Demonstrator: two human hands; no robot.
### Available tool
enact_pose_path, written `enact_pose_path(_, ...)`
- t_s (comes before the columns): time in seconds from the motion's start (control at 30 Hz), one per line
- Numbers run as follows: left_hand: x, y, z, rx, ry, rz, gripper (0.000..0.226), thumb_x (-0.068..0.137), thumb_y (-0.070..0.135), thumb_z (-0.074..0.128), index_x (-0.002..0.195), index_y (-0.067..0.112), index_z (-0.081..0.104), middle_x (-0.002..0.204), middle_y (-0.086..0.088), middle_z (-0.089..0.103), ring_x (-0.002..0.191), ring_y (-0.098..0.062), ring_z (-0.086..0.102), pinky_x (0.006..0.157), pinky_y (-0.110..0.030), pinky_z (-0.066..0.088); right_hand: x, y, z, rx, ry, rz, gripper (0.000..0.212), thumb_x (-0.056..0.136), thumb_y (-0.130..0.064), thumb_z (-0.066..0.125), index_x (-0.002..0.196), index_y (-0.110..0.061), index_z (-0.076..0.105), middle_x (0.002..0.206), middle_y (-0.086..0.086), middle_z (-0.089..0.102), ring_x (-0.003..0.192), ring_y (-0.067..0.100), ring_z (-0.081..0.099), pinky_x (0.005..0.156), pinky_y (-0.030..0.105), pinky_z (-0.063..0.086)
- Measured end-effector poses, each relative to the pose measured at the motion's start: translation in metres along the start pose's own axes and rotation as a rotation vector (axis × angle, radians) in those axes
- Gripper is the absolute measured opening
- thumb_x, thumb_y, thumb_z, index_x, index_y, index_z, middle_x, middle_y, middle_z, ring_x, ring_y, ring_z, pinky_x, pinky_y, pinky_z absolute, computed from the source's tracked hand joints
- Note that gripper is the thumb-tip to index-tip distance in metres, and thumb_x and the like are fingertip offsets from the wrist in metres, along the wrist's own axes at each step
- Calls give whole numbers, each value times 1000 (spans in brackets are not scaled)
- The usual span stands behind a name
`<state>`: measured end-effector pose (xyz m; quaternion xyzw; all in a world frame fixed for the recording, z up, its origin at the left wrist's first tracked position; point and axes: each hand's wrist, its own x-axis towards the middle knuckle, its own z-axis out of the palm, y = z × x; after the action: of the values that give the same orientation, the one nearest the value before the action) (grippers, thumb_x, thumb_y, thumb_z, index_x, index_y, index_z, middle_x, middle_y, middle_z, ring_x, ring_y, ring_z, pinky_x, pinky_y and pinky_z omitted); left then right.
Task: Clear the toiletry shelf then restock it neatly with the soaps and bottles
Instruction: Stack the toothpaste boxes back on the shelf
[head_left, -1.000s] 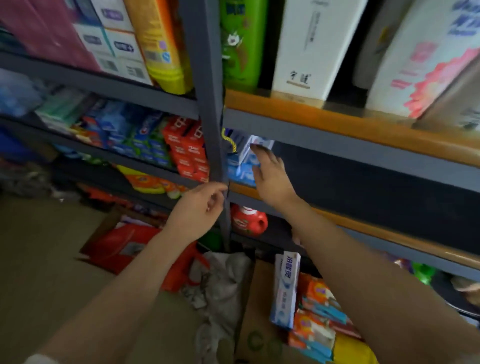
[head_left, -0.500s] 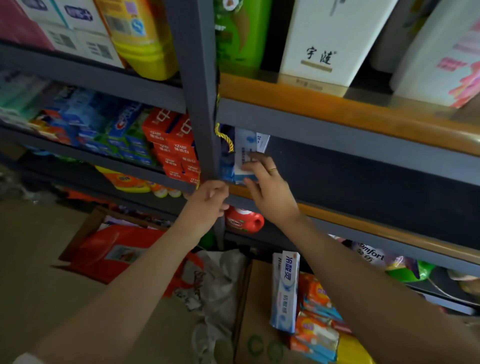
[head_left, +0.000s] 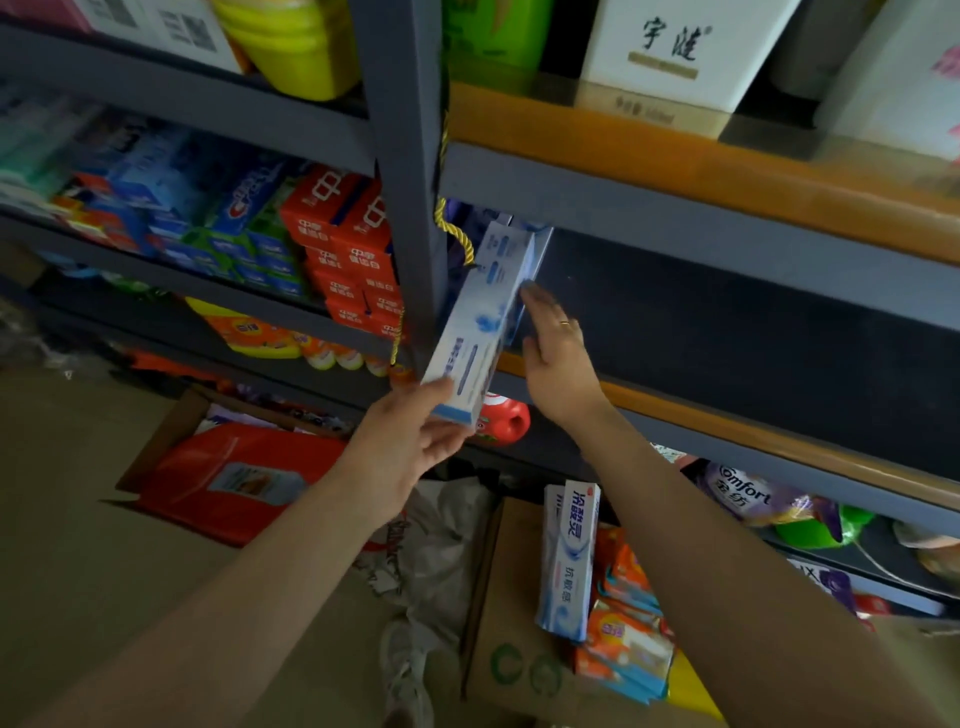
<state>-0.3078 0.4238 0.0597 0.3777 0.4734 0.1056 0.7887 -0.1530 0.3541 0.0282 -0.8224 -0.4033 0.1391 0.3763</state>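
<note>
A long white-and-blue toothpaste box (head_left: 480, 317) leans out of the left end of the dark middle shelf (head_left: 727, 322), beside the grey upright post (head_left: 410, 171). My left hand (head_left: 410, 441) grips the box's lower end between thumb and fingers. My right hand (head_left: 556, 358) lies flat against the box's right side, fingers straight and pointing up into the shelf. The rest of that shelf looks dark and bare. Below, a cardboard carton (head_left: 524, 623) holds another toothpaste box (head_left: 569, 561) standing upright and several orange soap packs (head_left: 628, 634).
Left bay holds red boxes (head_left: 343, 249) and blue toothpaste packs (head_left: 244, 208). Above are a white carton (head_left: 670, 57) and a yellow bottle (head_left: 296, 47). A red detergent jug (head_left: 501, 423), a purple Comfort pouch (head_left: 748, 493), a red bag (head_left: 234, 478) and crumpled plastic sit low.
My left hand left the post and took the lower end of the toothpaste box. The box has come out of the shelf, tilted toward me, with my right hand alongside it.
</note>
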Motion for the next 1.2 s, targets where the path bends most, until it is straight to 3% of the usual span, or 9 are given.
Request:
enact_pose_path(0.17, -9, -7, -41, 102, -151, 65, 17, 91, 9, 50, 104, 17, 59, 87, -8, 69, 72, -20, 66, 63, -27, 50, 25, 0, 13, -185, -60, 41, 60, 98, -20, 37, 150, -20, 9, 158, -2, 12, 137, 29, 23, 107, 40, 25)
enact_pose_path(0.37, 3, -15, -52, 75, -420, 13, 55, 68, 5, 54, 122, 6, 47, 113, -13, 65, 97, -34, 66, 71, -34, 57, 5, -1, 1, -516, 46, -75, 46, 97, -17, 39, 142, -14, 34, 146, 8, 33, 116, 36, 41, 95, 47, 41)
enact_pose_path(0.57, 34, -1, -23, 158, -444, 40, 51, 75, 7, 66, 121, 24, 51, 109, -10, 67, 92, -29, 68, 82, -46, 54, 14, 0, -5, 108, 256, 188, 29, 96, -22, 47, 116, -2, 46, 121, 12, 41, 82, -22, 45, 62, -1, 37)
enact_pose_path(0.7, 47, 2, -16, 196, -366, 43, 58, 72, 35, 63, 127, 24, 50, 111, -9, 67, 98, -25, 65, 84, -45, 52, 47, 2, 1, 469, 269, 651, 75, 83, -40, 64, 138, -8, 25, 126, 9, 46, 108, 19, 55, 88, 35, 48)
enact_pose_path(0.77, 48, -1, -24, 254, -396, 58, 53, 77, 31, 62, 127, 24, 48, 114, -8, 65, 98, -24, 65, 83, -40, 52, 57, 4, 2, 520, 221, 807, 69, 77, -36, 70, 126, 1, 39, 96, 11, 57, 89, 26, 61, 76, 36, 53)
enact_pose_path(0.87, 44, -6, -38, 419, -446, 72, 55, 74, 18, 72, 123, 27, 48, 121, -4, 62, 105, -18, 63, 87, -39, 49, 54, 0, -7, 696, 165, 844, 31, 72, -25, 74, 83, -2, 58, 81, 21, 63, 69, 28, 61, 65, 41, 57)
enact_pose_path(1.0, 28, -9, -43, 527, -525, 104, 63, 75, 7, 71, 127, 33, 44, 124, 7, 60, 112, -11, 58, 95, -38, 47, 17, -14, -38, 959, 76, 712, 7, 86, -9, 55, 81, -6, 59, 78, 14, 63, 76, 28, 59, 79, 46, 51)
enact_pose_path(1.1, 10, -15, -41, 580, -570, 124, 63, 72, 10, 75, 117, 43, 47, 117, 14, 63, 108, -7, 60, 87, -29, 51, -36, -18, -57, 1175, -57, 690, 10, 83, -9, 52, 90, -10, 59, 78, 8, 61, 72, 21, 60, 65, 34, 54)
enact_pose_path(1.2, -1, -25, -41, 752, -551, 229, 58, 79, 3, 70, 112, 44, 46, 111, 22, 58, 98, 9, 58, 79, -13, 49, -96, 3, -44, 1192, -183, 655, 56, 63, -1, 65, 117, -6, 52, 99, 15, 61, 91, 27, 61, 79, 40, 54)
